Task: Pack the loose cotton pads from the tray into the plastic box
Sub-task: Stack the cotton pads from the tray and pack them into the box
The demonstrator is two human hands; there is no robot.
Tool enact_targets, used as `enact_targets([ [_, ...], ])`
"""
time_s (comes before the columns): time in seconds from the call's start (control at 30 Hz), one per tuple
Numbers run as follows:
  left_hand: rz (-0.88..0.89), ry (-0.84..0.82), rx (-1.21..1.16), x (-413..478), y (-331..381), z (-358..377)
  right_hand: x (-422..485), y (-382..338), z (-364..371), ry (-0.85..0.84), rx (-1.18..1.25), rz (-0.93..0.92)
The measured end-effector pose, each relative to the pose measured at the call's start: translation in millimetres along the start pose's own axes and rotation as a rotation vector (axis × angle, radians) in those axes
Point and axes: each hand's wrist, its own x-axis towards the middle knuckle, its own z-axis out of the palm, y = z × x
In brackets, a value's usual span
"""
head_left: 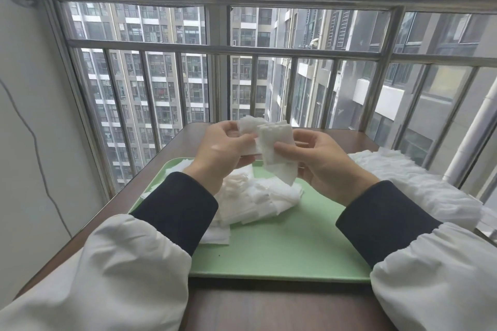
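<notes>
Left hand (223,150): raised at the centre of the frame, above the far half of the tray; the fingers are curled round a small bundle of pads (248,126), with the thumb laid across its front.
Right hand (325,166): held just right of centre, level with the other hand; a stack of pads (277,148) is pinched between the thumb and the curled fingers, and its lower edge hangs free.
Bundle and stack: the two are held touching, the stack overlapping the bundle in front.
Loose pads (252,196): a white heap is spread over the left and middle of the tray, below the hands and partly hidden by the left forearm.
Tray (282,250): pale green, set on the table in the lower centre; its near and right parts are left bare.
Row of pads (414,183): a long line of pads standing on edge is seen at the right of the frame, beyond the right forearm; whether it sits in a container cannot be told.
Table (269,309): dark brown wood, filling the lower middle.
Sleeves (174,207): dark cuffs are worn under white oversleeves.
Railing (215,48): steel bars cross the upper half, with tower blocks seen behind.
</notes>
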Motion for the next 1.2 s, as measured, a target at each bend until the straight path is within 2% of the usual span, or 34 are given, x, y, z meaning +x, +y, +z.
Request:
enact_targets([
  [0.1, 0.009, -0.117, -0.023, -3, 0, 3, -1, -1, 0, -0.008, 0.06, -0.004],
  [0.3, 0.006, -0.221, -0.074, -6, 2, 8, 0, 2, 2, 0.063, 0.078, 0.005],
  [0.57, -0.073, -0.307, -0.05, -5, 1, 10, -1, 3, 4, 0.17, -0.094, -0.023],
  [0.63, -0.013, -0.285, 0.0, -5, -3, 10, -2, 3, 5, 0.164, -0.142, -0.027],
  [0.73, 0.0, -0.151, 0.007, -3, -6, 8, -4, 1, 8, 0.107, -0.156, -0.012],
  [0.87, -0.016, 0.05, -0.173, 1, 2, 3, -4, -1, 9, 0.095, -0.18, 0.017],
  [0.97, 0.003, 0.16, -0.202, 2, 6, -1, -3, -3, 7, 0.097, -0.131, 0.006],
  [1.07, -0.027, 0.154, -0.133, 3, 3, 0, -4, -7, 6, 0.057, -0.072, -0.024],
  [1.2, -0.006, -0.011, 0.014, 1, -3, 1, -7, -11, 7, -0.001, -0.136, -0.135],
])
